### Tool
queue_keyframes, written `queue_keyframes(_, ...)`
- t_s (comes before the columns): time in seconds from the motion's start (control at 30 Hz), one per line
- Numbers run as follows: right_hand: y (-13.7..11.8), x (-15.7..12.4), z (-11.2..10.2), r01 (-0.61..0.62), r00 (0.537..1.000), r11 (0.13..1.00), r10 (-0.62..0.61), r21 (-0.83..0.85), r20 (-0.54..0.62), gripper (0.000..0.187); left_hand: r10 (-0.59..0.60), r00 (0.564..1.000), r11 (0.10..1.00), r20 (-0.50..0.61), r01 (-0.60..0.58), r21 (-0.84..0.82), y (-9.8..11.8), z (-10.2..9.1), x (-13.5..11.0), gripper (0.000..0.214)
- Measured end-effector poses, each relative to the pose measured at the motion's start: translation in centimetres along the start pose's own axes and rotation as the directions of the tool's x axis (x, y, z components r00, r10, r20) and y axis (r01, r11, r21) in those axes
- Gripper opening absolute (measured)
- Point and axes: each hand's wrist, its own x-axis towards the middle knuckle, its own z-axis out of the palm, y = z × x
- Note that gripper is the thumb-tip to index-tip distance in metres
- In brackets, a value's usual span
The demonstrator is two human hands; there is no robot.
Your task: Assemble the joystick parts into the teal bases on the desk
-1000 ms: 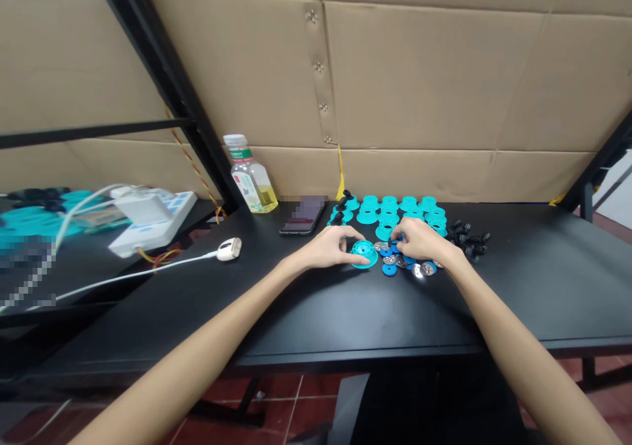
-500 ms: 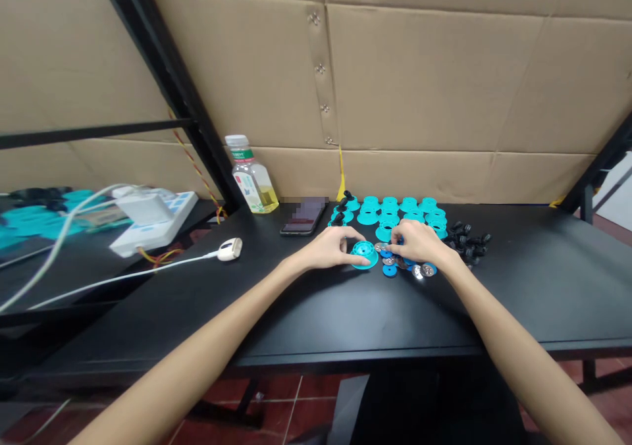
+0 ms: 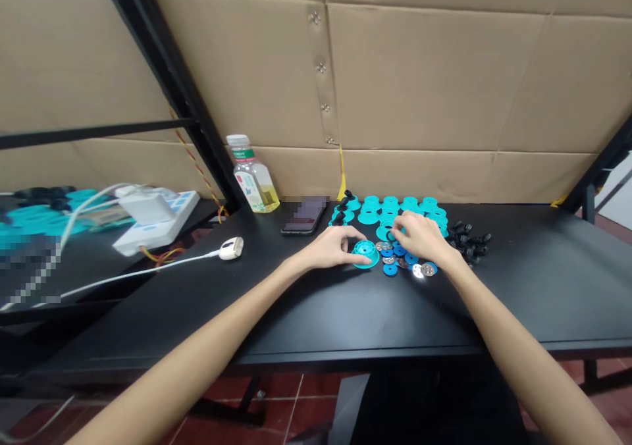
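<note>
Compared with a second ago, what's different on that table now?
The right hand has risen or moved farther forward, uncovering more of the blue and silver discs; whether it holds anything is unclear. The left hand stays around the teal piece; the phone and bottle haven't moved.

A workshop: black bench, cardboard wall, rows of teal parts.

Turquoise flanged part: smooth plastic — silvery discs: glossy metal — back panel: matt cardboard.

Cardboard wall, apparently red-tiled floor
</note>
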Motion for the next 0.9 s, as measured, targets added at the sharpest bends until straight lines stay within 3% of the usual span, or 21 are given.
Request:
queue_keyframes(0.17,-0.7,0.3,0.1,0.045,0.998,0.927,-0.021,0.372,-0.067,0.019,0.025,0.999,1.000,-0.035,-0.025,0.003,0.1,0.6,0.1,0.062)
queue_keyframes(0.33,-2.0,0.3,1.4,-0.028,0.997,0.807,-0.019,0.590,0.073,0.018,0.042,0.998,0.999,-0.044,-0.042,0.002,0.2,0.8,0.2,0.062)
queue_keyframes(0.43,-2.6,0.1,1.7,-0.050,0.993,0.817,-0.018,0.574,0.113,0.017,0.056,0.998,0.998,-0.031,-0.056,0.006,0.4,0.7,0.2,0.061)
queue_keyframes(0.7,-3.4,0.2,1.6,0.017,0.999,0.928,-0.030,0.373,0.031,0.014,0.066,0.998,0.998,-0.025,-0.065,0.018,0.4,0.6,0.2,0.060)
queue_keyframes(0.9,-3.6,0.1,1.8,0.026,0.999,0.955,-0.031,0.296,0.014,0.013,0.081,0.996,0.997,-0.022,-0.081,0.004,0.3,0.5,0.2,0.059)
